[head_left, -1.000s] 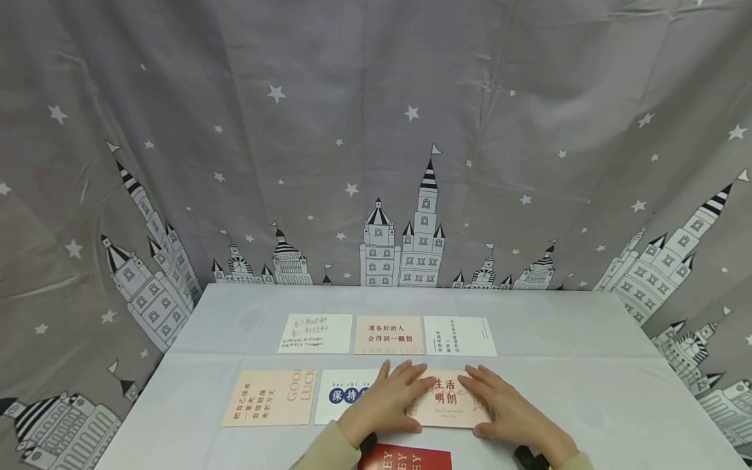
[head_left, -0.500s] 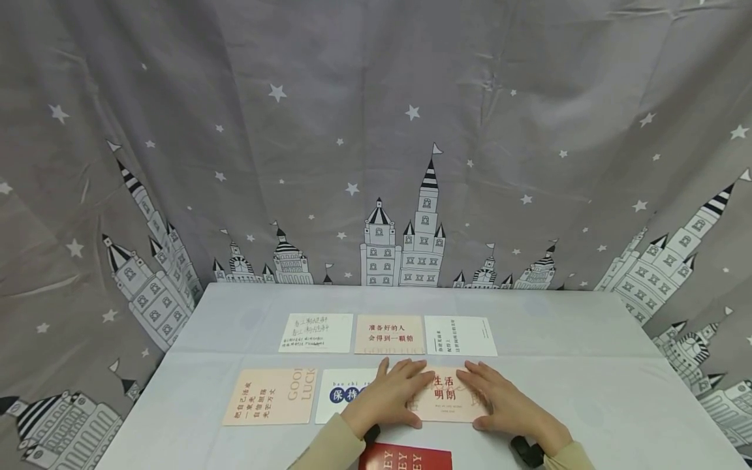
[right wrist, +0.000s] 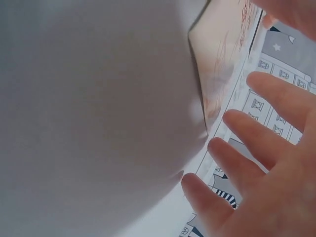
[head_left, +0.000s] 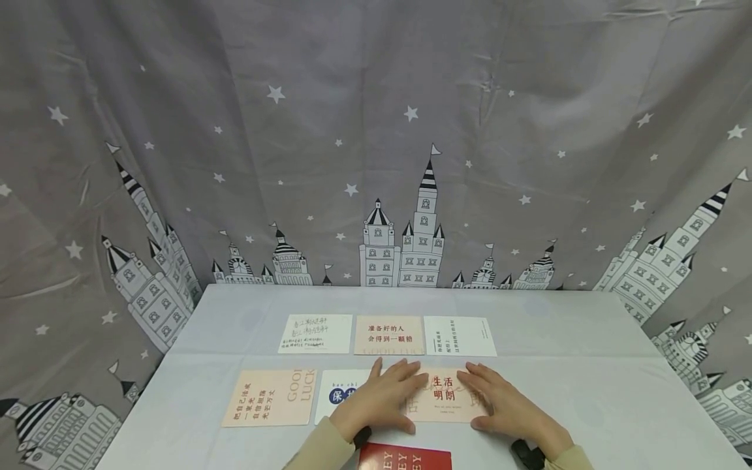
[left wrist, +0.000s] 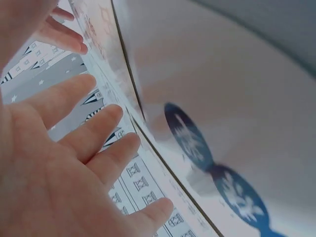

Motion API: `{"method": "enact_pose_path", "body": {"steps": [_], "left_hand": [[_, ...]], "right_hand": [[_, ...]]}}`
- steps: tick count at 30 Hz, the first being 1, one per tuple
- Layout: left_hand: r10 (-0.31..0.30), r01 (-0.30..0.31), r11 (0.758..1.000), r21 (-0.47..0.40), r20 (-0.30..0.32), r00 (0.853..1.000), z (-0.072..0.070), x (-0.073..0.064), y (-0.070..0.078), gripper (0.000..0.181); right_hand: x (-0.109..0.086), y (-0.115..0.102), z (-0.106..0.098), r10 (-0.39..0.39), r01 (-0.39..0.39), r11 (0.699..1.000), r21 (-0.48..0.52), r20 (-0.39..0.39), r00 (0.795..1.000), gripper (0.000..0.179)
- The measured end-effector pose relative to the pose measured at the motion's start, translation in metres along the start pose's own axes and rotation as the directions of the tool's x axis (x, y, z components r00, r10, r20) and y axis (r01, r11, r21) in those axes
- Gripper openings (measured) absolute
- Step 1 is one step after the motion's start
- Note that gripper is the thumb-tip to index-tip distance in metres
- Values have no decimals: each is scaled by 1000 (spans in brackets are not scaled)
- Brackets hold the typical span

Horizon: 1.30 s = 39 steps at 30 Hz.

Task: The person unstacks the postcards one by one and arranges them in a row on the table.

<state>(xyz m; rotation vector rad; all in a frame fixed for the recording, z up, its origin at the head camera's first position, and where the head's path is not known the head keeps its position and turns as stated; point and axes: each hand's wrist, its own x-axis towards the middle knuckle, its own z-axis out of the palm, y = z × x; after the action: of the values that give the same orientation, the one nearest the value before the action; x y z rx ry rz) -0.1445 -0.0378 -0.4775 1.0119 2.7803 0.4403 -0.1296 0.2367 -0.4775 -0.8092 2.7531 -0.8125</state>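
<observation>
A peach postcard with red characters (head_left: 445,395) lies flat in the front row, between my two hands in the head view. My left hand (head_left: 378,399) has its fingers spread; in the head view it overlaps the postcard's left edge and part of the white postcard with blue ovals (head_left: 336,395). The right hand (head_left: 510,406) is at the peach postcard's right edge, fingers extended and apart. Both wrist views show the left fingers (left wrist: 94,133) and right fingers (right wrist: 247,163) loosely straight, holding nothing. Part of the peach postcard (right wrist: 222,54) shows beside the right fingers.
Another peach postcard (head_left: 276,411) lies at the left of the front row. Behind stand a handwritten white card (head_left: 314,343), a peach card (head_left: 389,346) and a white printed card (head_left: 464,339) in a row. A red card (head_left: 405,457) lies at the white table's (head_left: 587,365) front edge.
The peach postcard between my hands has shifted slightly away from me. My left hand has then drawn a little to the left, covering more of the blue-oval postcard; the right hand has barely moved.
</observation>
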Motion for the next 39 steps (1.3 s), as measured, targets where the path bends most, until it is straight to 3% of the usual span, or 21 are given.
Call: {"method": "enact_pose_path", "body": {"steps": [9,19,28,35,37,39], "left_hand": [[40,-40,998,-50,1,999,-4,-29,-10,89],[37,-32,987,-155,25,999,-8,-62,-11,92],[24,-17,972,-236,25,999,1,-91,-5,90],[40,-36,969,-246,12,999,15,-105,-5,75],[34,-32,971,-238,4,999,19,-107,-5,72],[26,-26,976,-218,-4,1000,23,-109,-4,70]], "right_hand": [[-8,-9,4,31,-31,1000,-7,-37,999,72],[-16,-22,8,5,-10,998,-56,-83,997,76],[-26,-35,16,-37,35,999,-21,-92,995,76],[-32,-40,37,-194,165,971,-175,-169,966,79],[-34,-44,44,-194,168,973,-157,-163,967,76],[-38,-51,51,-141,126,986,-112,-138,980,71]]}}
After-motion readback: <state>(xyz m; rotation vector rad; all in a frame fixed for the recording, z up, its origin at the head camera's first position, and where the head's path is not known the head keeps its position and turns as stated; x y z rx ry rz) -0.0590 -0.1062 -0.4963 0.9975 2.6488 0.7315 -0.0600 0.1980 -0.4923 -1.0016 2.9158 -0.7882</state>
